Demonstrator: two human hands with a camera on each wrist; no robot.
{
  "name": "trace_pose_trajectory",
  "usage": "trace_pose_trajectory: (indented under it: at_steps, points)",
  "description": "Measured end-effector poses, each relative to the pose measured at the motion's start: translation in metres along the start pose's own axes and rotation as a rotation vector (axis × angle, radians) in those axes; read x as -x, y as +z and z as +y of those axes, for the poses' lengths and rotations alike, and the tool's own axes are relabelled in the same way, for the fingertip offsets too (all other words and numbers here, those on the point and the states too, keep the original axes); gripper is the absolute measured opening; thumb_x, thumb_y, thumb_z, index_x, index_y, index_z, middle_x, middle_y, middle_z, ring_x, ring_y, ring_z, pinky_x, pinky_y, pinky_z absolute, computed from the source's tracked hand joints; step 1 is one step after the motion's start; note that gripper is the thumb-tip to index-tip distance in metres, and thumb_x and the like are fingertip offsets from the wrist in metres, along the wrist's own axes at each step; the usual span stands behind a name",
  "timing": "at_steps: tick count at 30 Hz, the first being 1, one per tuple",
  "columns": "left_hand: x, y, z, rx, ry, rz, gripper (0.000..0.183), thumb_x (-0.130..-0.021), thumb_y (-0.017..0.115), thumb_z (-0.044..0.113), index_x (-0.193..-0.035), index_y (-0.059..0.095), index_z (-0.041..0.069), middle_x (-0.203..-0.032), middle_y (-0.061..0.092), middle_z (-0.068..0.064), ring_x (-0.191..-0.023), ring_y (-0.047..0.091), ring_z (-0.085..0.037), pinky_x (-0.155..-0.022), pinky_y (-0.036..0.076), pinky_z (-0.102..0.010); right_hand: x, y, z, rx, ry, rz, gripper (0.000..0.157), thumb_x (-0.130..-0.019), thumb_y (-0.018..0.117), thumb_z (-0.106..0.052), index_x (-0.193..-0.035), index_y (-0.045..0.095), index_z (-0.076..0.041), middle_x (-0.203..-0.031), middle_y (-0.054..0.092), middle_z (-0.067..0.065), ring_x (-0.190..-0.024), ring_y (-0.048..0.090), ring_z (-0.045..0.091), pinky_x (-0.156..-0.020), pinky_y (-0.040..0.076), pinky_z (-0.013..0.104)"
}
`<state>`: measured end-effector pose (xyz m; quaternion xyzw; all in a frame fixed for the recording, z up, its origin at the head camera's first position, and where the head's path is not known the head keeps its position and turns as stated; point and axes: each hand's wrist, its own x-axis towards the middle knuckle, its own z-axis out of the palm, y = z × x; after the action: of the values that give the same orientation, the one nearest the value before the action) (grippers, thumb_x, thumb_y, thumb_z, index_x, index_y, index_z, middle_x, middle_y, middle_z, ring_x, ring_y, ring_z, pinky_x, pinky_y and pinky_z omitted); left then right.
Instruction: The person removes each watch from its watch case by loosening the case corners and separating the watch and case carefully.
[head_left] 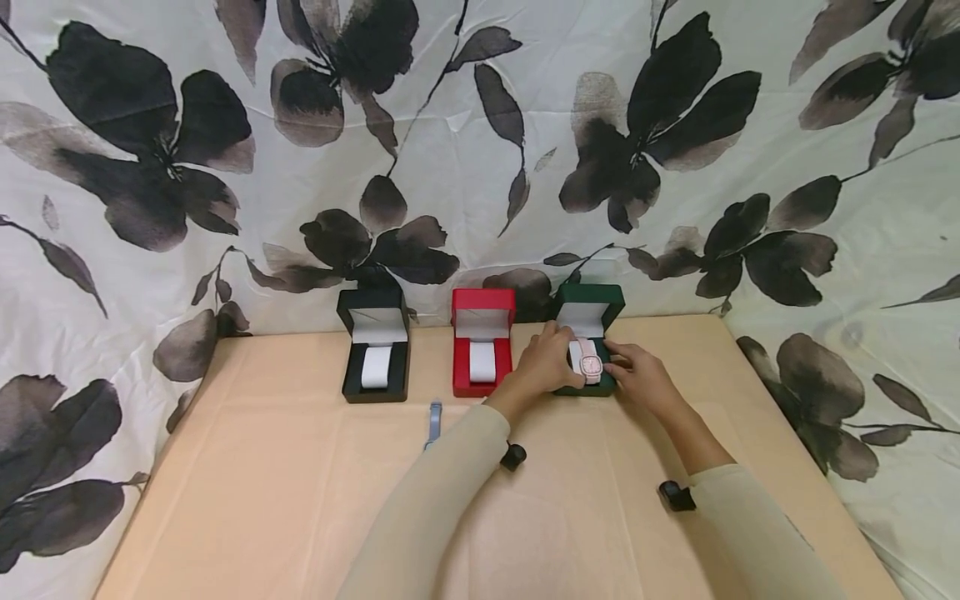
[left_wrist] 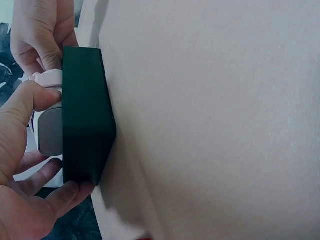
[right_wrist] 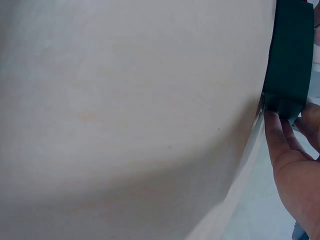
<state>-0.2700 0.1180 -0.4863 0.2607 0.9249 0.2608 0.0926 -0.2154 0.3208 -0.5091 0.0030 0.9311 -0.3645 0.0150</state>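
Note:
A pink wristwatch (head_left: 591,365) is wrapped round a white cushion (head_left: 576,357) that sits in an open green watch box (head_left: 596,389). From the left, my left hand (head_left: 546,360) grips the cushion with the watch, its thumb on the near end. Its lower fingers (left_wrist: 67,197) touch the box's outer corner in the left wrist view. My right hand (head_left: 643,377) holds the box's right side, thumb at the rim by the watch. Its other fingers (right_wrist: 277,135) lie along the outer wall in the right wrist view.
A red watch box (head_left: 482,389) and a black watch box (head_left: 375,397) stand open to the left, each with a white cushion inside. A blue watch strap (head_left: 435,421) lies in front, partly behind my left sleeve. Floral cloth (head_left: 525,208) hangs behind the table (head_left: 262,467).

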Motion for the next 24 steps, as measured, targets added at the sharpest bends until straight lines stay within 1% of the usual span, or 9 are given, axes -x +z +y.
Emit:
trace_pose_trajectory:
  at_steps: [2, 4, 8, 10, 15, 20, 24]
  points:
    - [0.003, -0.001, 0.001, -0.006, 0.007, 0.0, 0.068, -0.077, 0.088, 0.041, -0.133, 0.06, 0.015, -0.136, 0.056, -0.005, -0.103, 0.057, -0.019, -0.083, 0.057, -0.031, 0.001, 0.0, -0.001, 0.0, 0.003, 0.002, 0.052, -0.1, 0.064, -0.002, -0.149, 0.048, 0.005, -0.142, 0.055, 0.033, -0.127, 0.059, 0.049, -0.101, 0.053, 0.055]
    - [0.005, -0.003, 0.002, 0.002, 0.018, 0.015, 0.067, -0.077, 0.088, 0.04, -0.133, 0.06, 0.015, -0.133, 0.06, -0.003, -0.102, 0.058, -0.018, -0.083, 0.057, -0.031, 0.002, 0.0, -0.002, 0.003, 0.0, 0.002, 0.052, -0.1, 0.064, -0.002, -0.149, 0.048, 0.006, -0.142, 0.054, 0.033, -0.127, 0.059, 0.05, -0.1, 0.053, 0.055]
    - [0.011, -0.007, 0.004, 0.031, 0.046, 0.043, 0.064, -0.076, 0.089, 0.038, -0.128, 0.06, 0.015, -0.121, 0.063, 0.002, -0.096, 0.057, -0.014, -0.078, 0.054, -0.028, 0.004, 0.001, -0.003, 0.012, -0.004, 0.005, 0.052, -0.1, 0.064, -0.002, -0.149, 0.048, 0.006, -0.141, 0.054, 0.033, -0.126, 0.06, 0.05, -0.1, 0.054, 0.055]
    - [0.013, -0.009, 0.004, 0.045, 0.057, 0.051, 0.063, -0.076, 0.09, 0.037, -0.127, 0.059, 0.015, -0.118, 0.063, 0.002, -0.094, 0.056, -0.013, -0.076, 0.053, -0.026, 0.005, 0.0, -0.004, 0.015, -0.005, 0.006, 0.052, -0.1, 0.064, -0.002, -0.149, 0.048, 0.006, -0.141, 0.054, 0.033, -0.126, 0.06, 0.05, -0.1, 0.054, 0.055]
    - [0.019, -0.014, 0.002, 0.064, 0.071, 0.074, 0.063, -0.076, 0.09, 0.034, -0.127, 0.058, 0.014, -0.119, 0.063, 0.0, -0.093, 0.057, -0.011, -0.074, 0.051, -0.024, 0.005, 0.0, -0.004, 0.012, -0.005, 0.002, 0.052, -0.101, 0.063, -0.004, -0.15, 0.048, 0.005, -0.143, 0.054, 0.033, -0.127, 0.059, 0.049, -0.101, 0.053, 0.055]
    - [0.025, -0.023, 0.001, 0.082, 0.094, 0.097, 0.066, -0.076, 0.089, 0.033, -0.129, 0.057, 0.012, -0.119, 0.063, -0.003, -0.093, 0.057, -0.011, -0.074, 0.052, -0.023, 0.006, 0.0, -0.004, 0.018, -0.006, -0.001, 0.053, -0.101, 0.063, -0.006, -0.151, 0.046, 0.004, -0.14, 0.056, 0.033, -0.126, 0.06, 0.05, -0.099, 0.055, 0.056]
    - [0.031, -0.031, 0.001, 0.109, 0.106, 0.103, 0.066, -0.078, 0.088, 0.031, -0.132, 0.056, 0.012, -0.121, 0.064, -0.006, -0.095, 0.057, -0.012, -0.078, 0.055, -0.023, 0.007, 0.002, -0.003, 0.014, 0.009, -0.002, 0.053, -0.103, 0.062, -0.008, -0.152, 0.045, 0.002, -0.139, 0.058, 0.032, -0.126, 0.061, 0.049, -0.099, 0.055, 0.056]
